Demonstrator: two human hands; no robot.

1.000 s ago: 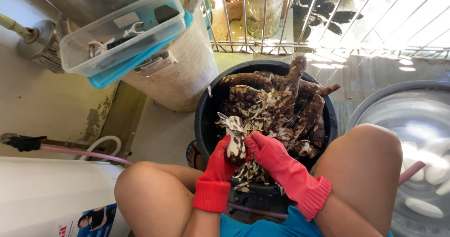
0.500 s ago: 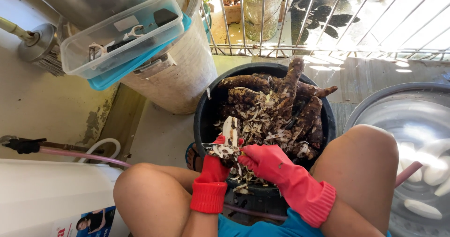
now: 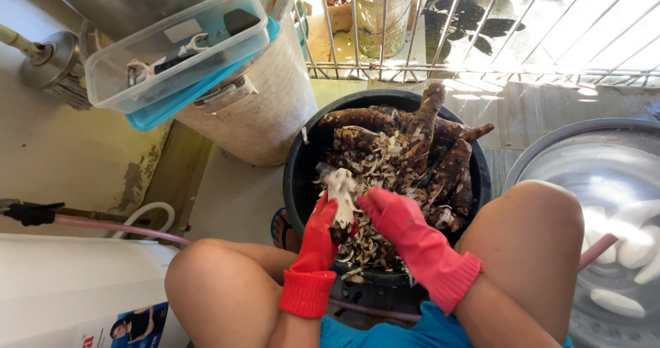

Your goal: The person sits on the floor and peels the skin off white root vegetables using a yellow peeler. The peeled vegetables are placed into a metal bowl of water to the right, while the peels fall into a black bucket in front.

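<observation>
Over the black tub (image 3: pixel 297 176), both gloved hands' fingers close on a half-peeled root (image 3: pixel 342 195), its lower end hidden.

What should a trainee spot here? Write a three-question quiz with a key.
1. True or false: both hands wear red gloves.
2. What fills the black tub? A) brown roots B) laundry C) water
3. Which hand grips the partly peeled root?

Key:
1. True: left hand and right hand are gloved.
2. A: brown roots with peelings.
3. The left; the right hand's fingers work against it.
</observation>
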